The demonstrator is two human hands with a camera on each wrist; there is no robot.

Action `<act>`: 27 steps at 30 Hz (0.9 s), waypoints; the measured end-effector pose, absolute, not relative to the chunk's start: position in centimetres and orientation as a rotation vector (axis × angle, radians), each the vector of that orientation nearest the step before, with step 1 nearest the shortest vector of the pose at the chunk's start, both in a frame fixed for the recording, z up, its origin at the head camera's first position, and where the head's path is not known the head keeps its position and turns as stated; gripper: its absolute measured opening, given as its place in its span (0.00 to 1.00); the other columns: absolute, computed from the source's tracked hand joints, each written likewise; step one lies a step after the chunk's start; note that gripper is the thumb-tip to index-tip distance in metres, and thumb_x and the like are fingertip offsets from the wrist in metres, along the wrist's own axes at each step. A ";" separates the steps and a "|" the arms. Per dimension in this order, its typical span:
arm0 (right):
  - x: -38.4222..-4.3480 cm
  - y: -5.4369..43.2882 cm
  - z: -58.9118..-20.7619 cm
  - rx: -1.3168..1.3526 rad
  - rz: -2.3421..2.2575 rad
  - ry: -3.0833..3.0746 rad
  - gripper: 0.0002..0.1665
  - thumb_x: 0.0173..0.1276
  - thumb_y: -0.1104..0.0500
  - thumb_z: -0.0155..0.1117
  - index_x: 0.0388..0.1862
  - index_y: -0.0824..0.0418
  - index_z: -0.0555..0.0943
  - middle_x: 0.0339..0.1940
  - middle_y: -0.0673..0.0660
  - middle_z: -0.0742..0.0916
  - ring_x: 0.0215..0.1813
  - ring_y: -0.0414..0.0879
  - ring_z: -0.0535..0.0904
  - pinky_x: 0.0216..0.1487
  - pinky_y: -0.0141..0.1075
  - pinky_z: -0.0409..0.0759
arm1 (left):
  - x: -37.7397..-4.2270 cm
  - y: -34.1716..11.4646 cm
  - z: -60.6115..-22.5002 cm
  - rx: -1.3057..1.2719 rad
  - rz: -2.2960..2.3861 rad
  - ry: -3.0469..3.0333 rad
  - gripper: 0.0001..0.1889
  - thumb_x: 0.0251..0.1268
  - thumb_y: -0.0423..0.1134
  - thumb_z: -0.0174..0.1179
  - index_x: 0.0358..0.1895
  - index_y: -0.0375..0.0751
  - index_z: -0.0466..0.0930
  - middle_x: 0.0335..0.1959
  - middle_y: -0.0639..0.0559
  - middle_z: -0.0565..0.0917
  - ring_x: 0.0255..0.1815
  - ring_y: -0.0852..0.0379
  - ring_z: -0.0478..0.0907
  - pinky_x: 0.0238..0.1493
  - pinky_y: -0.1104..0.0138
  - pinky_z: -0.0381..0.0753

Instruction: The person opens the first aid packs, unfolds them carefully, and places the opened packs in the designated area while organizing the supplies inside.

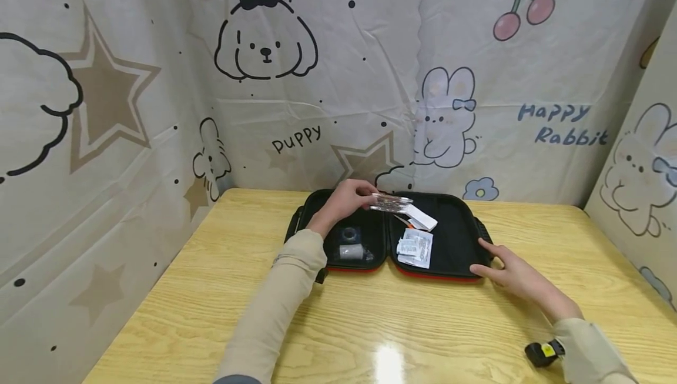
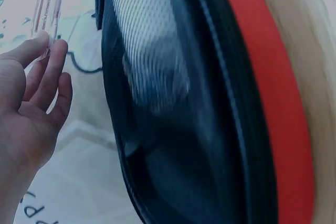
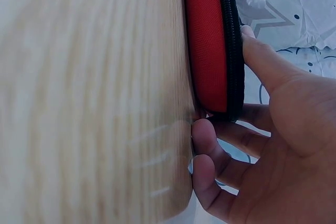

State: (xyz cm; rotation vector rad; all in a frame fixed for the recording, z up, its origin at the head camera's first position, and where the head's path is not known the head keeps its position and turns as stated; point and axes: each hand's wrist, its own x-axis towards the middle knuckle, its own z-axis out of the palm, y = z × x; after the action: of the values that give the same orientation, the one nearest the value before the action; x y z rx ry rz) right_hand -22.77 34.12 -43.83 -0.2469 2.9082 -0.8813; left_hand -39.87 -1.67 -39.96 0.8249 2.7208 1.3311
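An unzipped red and black zip case (image 1: 449,237) lies spread flat on the wooden table. Over its far middle part, my left hand (image 1: 346,199) pinches a clear packet of thin brown swabs (image 1: 391,202) between thumb and fingers. The left wrist view shows the same packet (image 2: 48,11) raised above the case's edge. At the case's right edge, my right hand (image 1: 510,272) grips the rim. Its thumb lies on the rim, with the fingers curled around the outer side, as the right wrist view shows beside the red shell (image 3: 207,51).
White sachets (image 1: 418,247) and a folded white paper piece (image 1: 420,217) lie in the case's right half. A mesh pocket in the left half holds a white roll (image 1: 351,251) and a dark ring-shaped item (image 1: 349,234). A printed curtain (image 1: 328,107) hangs behind the table (image 1: 402,319).
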 end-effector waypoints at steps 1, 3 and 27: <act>-22.8 34.1 -43.8 -0.246 -0.879 2.909 0.53 0.69 0.39 0.62 0.78 0.70 0.54 0.71 0.81 0.63 0.58 0.64 0.71 0.54 0.53 0.72 | -39.9 -2.1 -39.8 0.814 1.355 2.707 0.08 0.67 0.39 0.65 0.46 0.45 0.87 0.36 0.50 0.88 0.32 0.57 0.85 0.39 0.67 0.80; -22.8 34.2 -43.9 -0.246 -0.874 2.909 0.53 0.69 0.39 0.62 0.78 0.70 0.54 0.71 0.81 0.63 0.55 0.62 0.71 0.53 0.52 0.72 | -39.8 -3.0 -39.6 0.794 1.398 2.691 0.08 0.66 0.39 0.65 0.46 0.44 0.88 0.37 0.49 0.88 0.34 0.51 0.86 0.39 0.66 0.80; -22.8 34.0 -43.8 -0.259 -0.866 2.903 0.53 0.70 0.39 0.62 0.78 0.71 0.54 0.71 0.82 0.62 0.57 0.63 0.70 0.56 0.56 0.71 | -38.9 -13.0 -38.9 0.600 1.574 2.754 0.10 0.64 0.35 0.66 0.46 0.35 0.87 0.39 0.42 0.86 0.35 0.56 0.80 0.39 0.64 0.80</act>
State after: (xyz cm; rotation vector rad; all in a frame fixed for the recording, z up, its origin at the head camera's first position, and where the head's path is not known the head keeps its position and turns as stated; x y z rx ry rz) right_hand -22.81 34.01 -43.82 -0.2585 2.9032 -0.8664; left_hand -38.87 -12.99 -38.85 0.6003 2.7544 1.5743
